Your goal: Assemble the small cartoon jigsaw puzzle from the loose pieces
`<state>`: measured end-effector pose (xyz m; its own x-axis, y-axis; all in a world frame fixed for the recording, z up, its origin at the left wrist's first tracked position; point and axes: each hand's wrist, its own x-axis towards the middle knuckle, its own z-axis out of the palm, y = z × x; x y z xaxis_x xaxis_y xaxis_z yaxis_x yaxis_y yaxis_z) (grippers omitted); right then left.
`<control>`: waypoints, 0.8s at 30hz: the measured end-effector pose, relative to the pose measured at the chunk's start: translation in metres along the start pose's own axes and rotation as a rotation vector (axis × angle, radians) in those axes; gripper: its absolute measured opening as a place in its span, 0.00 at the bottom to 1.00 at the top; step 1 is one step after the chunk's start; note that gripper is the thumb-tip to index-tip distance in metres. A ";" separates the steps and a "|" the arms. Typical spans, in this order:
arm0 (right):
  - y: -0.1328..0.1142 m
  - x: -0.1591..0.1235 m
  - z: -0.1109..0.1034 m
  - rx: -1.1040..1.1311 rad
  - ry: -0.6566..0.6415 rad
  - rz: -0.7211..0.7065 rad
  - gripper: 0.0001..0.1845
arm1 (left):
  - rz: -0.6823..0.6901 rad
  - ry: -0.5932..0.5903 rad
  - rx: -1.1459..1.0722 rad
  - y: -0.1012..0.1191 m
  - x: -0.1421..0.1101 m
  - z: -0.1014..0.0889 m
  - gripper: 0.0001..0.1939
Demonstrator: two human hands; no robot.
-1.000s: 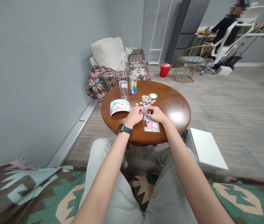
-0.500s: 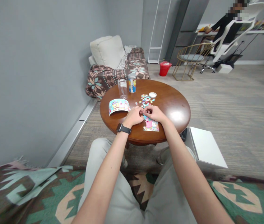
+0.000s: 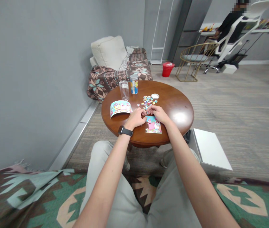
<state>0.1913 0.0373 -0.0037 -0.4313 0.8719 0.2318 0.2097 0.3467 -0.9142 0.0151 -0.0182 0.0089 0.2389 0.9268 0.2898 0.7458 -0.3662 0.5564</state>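
Note:
On the round wooden table, a partly assembled jigsaw puzzle [image 3: 152,124] with pink and light-blue cartoon art lies flat. My left hand [image 3: 137,117] rests at its upper left edge, thumb apart from the bent fingers, holding nothing I can see. Over the upper right edge is my right hand [image 3: 157,112], its fingers loosely spread, curved and pointing left towards the left hand. Just beyond both hands lies a heap of loose puzzle pieces [image 3: 148,100]. A curved picture card [image 3: 121,107] with similar cartoon figures stands to the left of my left hand.
A clear glass [image 3: 124,90] and a tin can [image 3: 134,85] stand at the table's back left. A round lid [image 3: 155,96] lies behind the loose pieces. A white box [image 3: 211,148] sits on the floor at right. Further off, a person [image 3: 230,27] sits at a counter.
My right hand has opened from a pinch and shifted slightly up, uncovering more of the assembled puzzle. My left hand stays almost in place. The person in the background has drawn an arm back.

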 end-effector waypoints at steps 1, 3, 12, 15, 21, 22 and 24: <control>0.000 0.000 0.000 -0.001 0.001 0.009 0.17 | 0.001 -0.001 -0.003 0.000 0.000 0.000 0.04; -0.001 0.000 0.000 -0.004 0.001 0.018 0.16 | -0.001 -0.004 -0.009 0.000 0.000 0.000 0.04; -0.002 -0.001 0.000 -0.002 0.009 0.030 0.15 | -0.005 -0.016 0.012 0.003 0.000 -0.002 0.05; -0.002 -0.001 0.000 -0.003 0.006 0.026 0.14 | -0.003 -0.025 0.003 0.004 0.000 -0.003 0.05; 0.000 -0.001 0.000 -0.024 0.012 0.027 0.15 | -0.008 -0.016 -0.025 0.004 0.000 -0.002 0.04; 0.000 0.000 0.000 -0.025 0.011 0.025 0.15 | -0.007 -0.014 -0.030 0.004 0.000 -0.002 0.04; 0.001 0.000 0.000 -0.029 0.008 0.022 0.15 | -0.001 -0.013 -0.031 0.005 0.000 -0.002 0.04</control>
<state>0.1918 0.0378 -0.0047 -0.4191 0.8823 0.2144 0.2446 0.3371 -0.9091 0.0171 -0.0206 0.0133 0.2469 0.9280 0.2790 0.7263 -0.3677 0.5807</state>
